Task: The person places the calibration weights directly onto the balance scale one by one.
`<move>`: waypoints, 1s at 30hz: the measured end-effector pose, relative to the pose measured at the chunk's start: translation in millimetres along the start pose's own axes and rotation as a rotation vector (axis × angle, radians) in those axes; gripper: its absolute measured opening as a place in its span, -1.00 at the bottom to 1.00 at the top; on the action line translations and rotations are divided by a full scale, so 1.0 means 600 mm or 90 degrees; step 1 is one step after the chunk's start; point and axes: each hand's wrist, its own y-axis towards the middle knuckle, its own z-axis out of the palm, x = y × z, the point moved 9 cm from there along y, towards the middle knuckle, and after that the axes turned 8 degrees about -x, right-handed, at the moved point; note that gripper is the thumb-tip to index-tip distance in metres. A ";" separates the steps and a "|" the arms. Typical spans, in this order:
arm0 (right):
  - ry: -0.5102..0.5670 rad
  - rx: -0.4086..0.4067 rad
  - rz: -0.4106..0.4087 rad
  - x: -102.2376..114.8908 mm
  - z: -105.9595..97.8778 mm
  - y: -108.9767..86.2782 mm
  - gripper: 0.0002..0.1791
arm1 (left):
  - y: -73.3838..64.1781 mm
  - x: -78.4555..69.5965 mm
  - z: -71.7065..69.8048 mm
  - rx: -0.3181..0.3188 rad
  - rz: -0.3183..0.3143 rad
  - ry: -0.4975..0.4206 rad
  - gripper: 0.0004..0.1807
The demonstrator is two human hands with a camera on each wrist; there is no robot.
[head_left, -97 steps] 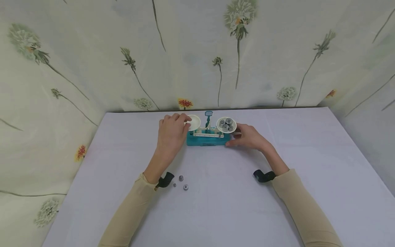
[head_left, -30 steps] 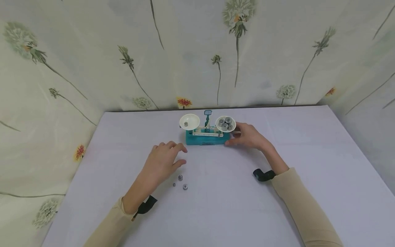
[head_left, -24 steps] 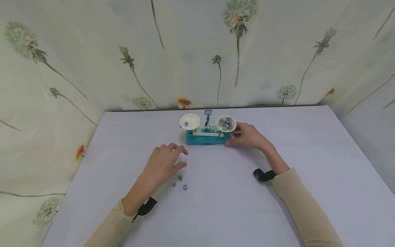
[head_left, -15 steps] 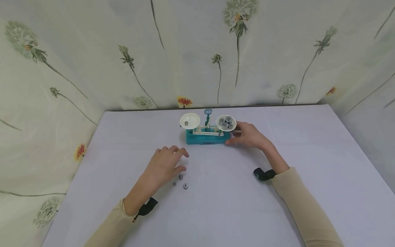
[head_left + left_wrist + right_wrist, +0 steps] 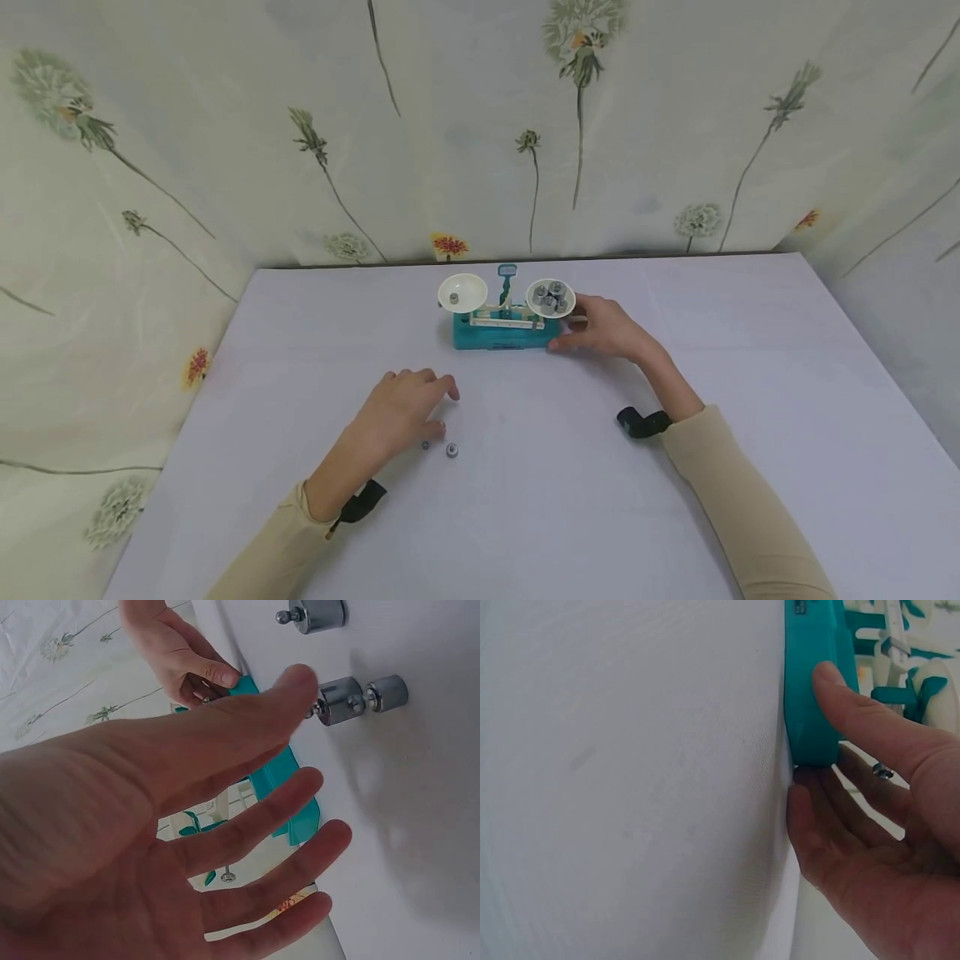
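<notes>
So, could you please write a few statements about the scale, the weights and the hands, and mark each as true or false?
1. The right hand touches the scale. True.
2. The right pan is bare. False: several weights stand in the right pan.
3. The left pan holds a single weight. True.
4. The left hand grips the scale. False: the left hand is by the loose weights on the table.
5. The scale's base is red. False: the base is teal.
</notes>
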 end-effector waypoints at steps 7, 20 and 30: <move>0.002 0.001 -0.004 0.002 -0.001 0.002 -0.02 | 0.003 0.000 0.009 -0.006 0.011 0.009 -0.49; 0.001 0.001 -0.002 0.004 -0.001 0.000 -0.02 | 0.014 -0.007 0.020 -0.018 0.024 0.021 -0.74; 0.004 -0.002 -0.004 0.003 -0.001 -0.001 -0.03 | 0.011 -0.013 0.010 -0.077 0.062 0.026 -0.85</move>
